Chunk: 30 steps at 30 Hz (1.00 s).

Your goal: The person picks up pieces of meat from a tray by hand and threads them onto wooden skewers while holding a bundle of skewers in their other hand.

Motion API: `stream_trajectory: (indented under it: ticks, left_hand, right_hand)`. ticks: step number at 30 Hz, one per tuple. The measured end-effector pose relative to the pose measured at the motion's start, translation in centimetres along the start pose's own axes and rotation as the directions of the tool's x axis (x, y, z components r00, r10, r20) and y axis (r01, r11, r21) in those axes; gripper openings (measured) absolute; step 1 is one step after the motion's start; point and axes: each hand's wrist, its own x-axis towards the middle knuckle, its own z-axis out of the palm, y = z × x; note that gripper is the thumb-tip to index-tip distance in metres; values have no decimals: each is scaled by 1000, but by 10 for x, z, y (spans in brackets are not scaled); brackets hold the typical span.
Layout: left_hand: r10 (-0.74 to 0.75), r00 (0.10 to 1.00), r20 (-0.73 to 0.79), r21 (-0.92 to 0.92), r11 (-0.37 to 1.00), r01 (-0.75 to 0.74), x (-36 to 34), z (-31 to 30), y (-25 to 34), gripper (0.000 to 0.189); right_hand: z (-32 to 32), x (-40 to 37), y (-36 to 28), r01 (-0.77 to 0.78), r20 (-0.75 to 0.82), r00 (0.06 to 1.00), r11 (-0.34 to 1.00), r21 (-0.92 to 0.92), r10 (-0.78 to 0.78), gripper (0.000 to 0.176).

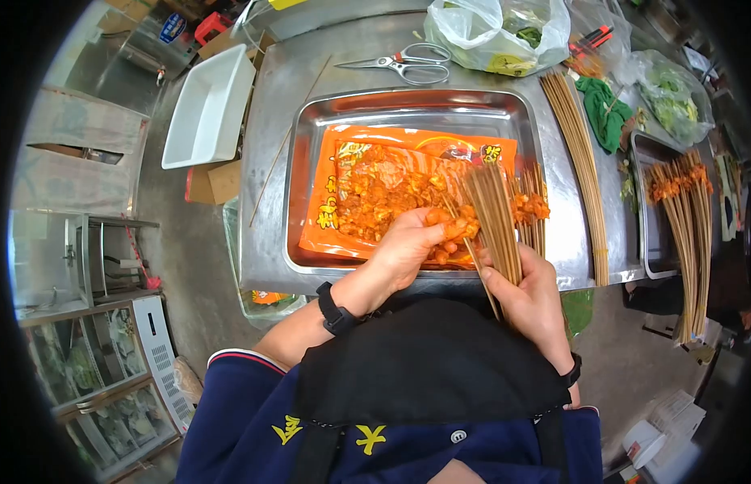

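Observation:
Pieces of red-orange marinated meat [454, 228] are pinched in the fingers of my left hand [407, 246], against the tip end of a skewer. My right hand [525, 286] is wrapped round a bundle of wooden skewers [495, 222] that stands up out of the fist. Under both hands lies an orange printed bag [315, 230] with more marinated meat [383, 189] on it, inside a steel tray [303, 137]. Loaded skewers [530, 206] rest at the tray's right side, partly hidden behind the bundle.
Scissors [399, 63] lie behind the tray. Right of it are a long row of bare skewers [581, 169], a green cloth [601, 113] and a second tray [646, 218] with finished skewers [688, 218]. A white bin [206, 105] stands left; plastic bags [504, 32] of greens sit at the back.

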Motion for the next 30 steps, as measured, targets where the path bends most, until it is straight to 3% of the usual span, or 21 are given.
stream_trajectory:
  ticks: [2,3,4,5,6,8,9,12,16,29,30]
  left_hand:
    - [27,999,-46,118,993,-21,9,0,-7,13]
    - [32,998,-45,116,993,-27,12,3,-5,13]
    - [41,998,-55,148,988,-33,15,6,-4,14]
    - [51,997,-64,177,983,-39,17,8,-3,14]
    - [54,996,-64,177,983,-42,17,6,-4,14]
    - [255,936,-241,253,948,-193,18,-3,-5,20]
    - [288,927,-239,129,956,-264,10,2,4,20]
    - [180,977,-116,89,981,-170,4,-4,9,20]
    - [225,974,-22,32,974,-224,9,0,6,17]
    - [170,982,-81,133,978,-159,7,-8,8,12]
    - [249,964,-95,187,955,-229,5,-8,11,13]
  right_hand:
    - [-7,-1,-10,187,3,981,933,-307,-196,18]
    - [-7,0,-11,191,5,980,931,-311,-200,18]
    - [-6,1,-10,-93,100,991,993,67,86,18]
    - [-6,2,-8,-404,286,907,828,388,308,20]
    - [-4,3,-5,-402,287,908,830,386,306,20]
    - [1,4,3,-287,130,958,885,367,257,22]
    - [0,4,4,-294,140,955,889,350,260,24]
    - [0,6,1,-312,197,946,881,356,256,23]
    - [1,7,-4,-329,198,940,892,311,277,22]
    - [4,10,-2,-334,103,943,883,329,318,14]
    - [4,10,-1,-338,111,941,882,328,320,13]
